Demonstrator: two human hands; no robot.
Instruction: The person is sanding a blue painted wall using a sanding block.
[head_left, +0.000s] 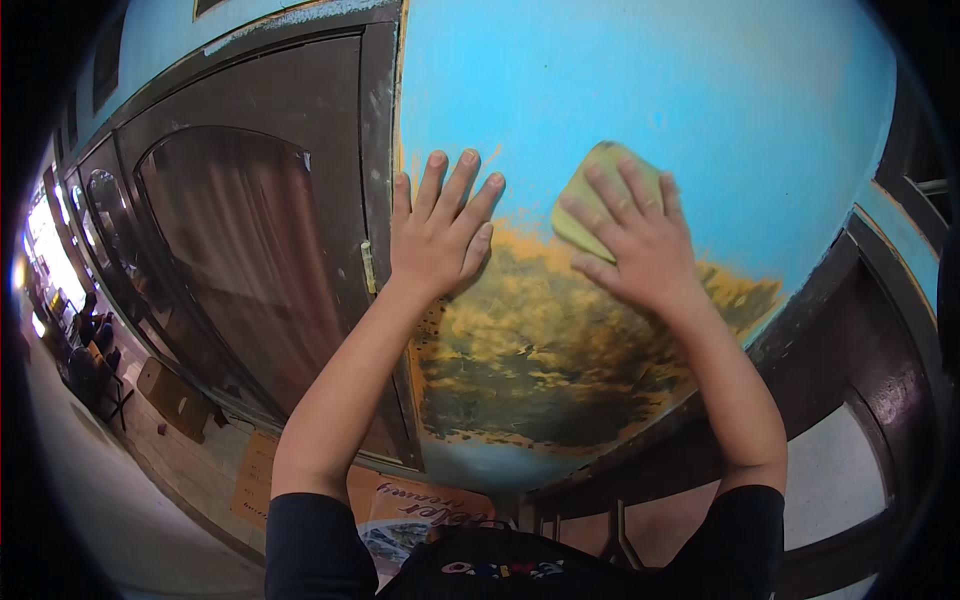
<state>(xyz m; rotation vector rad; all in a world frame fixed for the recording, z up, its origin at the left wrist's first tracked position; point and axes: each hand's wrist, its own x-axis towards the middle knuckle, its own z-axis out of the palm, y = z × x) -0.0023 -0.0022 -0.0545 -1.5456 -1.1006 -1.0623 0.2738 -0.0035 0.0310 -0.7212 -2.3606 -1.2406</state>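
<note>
A light-blue painted wall (660, 67) stands before me. Its lower part has a large mottled patch (540, 375) of orange, yellow-brown and dark tones with ragged edges. My left hand (435, 244) lies flat on the wall beside the door frame, fingers spread and holding nothing. Under my right hand (656, 244) is a yellow-green pad (574, 214), a sponge or folded cloth, held against the blue paint just above the patch. The hand is slightly blurred, and its palm and most of the pad's middle are hidden.
To the left is a dark door (322, 90) with a curtained glass pane (232, 210) and a hinge (368, 266). Printed cardboard (427, 499) lies below me. A brown stool (172, 397) stands on the floor at left. Dark wooden framework (840, 292) borders the wall at right.
</note>
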